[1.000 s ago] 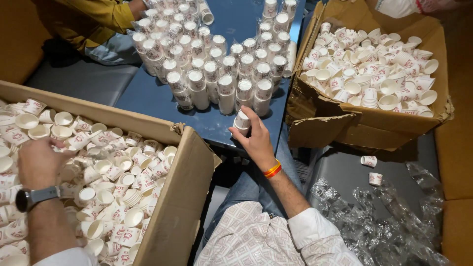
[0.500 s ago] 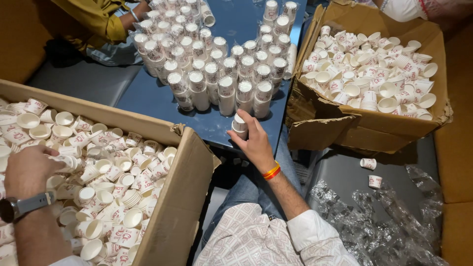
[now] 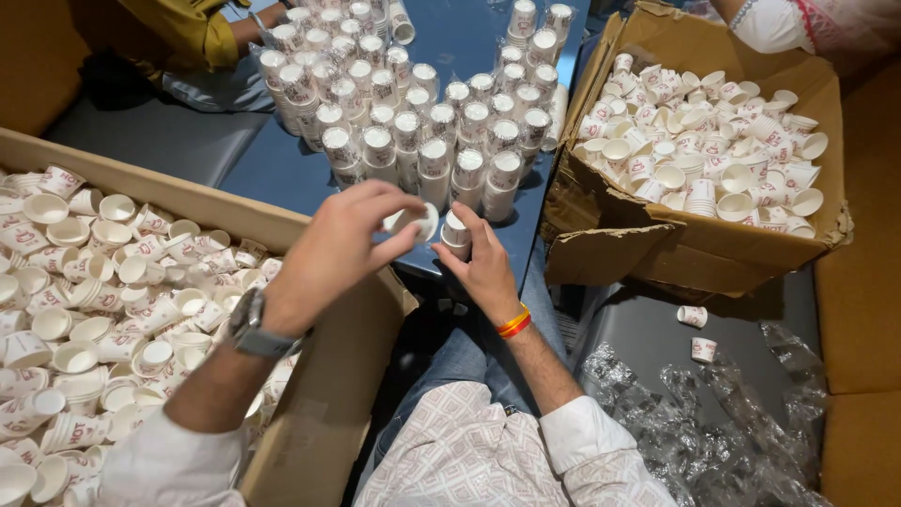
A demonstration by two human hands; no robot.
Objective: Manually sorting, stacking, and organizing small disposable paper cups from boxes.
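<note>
The left hand (image 3: 333, 249) pinches one small white paper cup (image 3: 416, 222) in its fingertips. The right hand (image 3: 486, 268) is just beside it, fingers wrapped around a short stack of cups (image 3: 457, 235). The cup and the stack almost touch, at the near edge of the blue table (image 3: 282, 174). Farther back stand many cup stacks (image 3: 413, 122). A cardboard box full of loose cups (image 3: 103, 310) sits on the left, another box (image 3: 699, 249) on the right. Clear plastic wrap (image 3: 713, 422) lies near right.

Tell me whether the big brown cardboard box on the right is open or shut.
Open. The brown cardboard box has its flaps folded outward, and the loose white paper cups heaped inside show from above.
</note>
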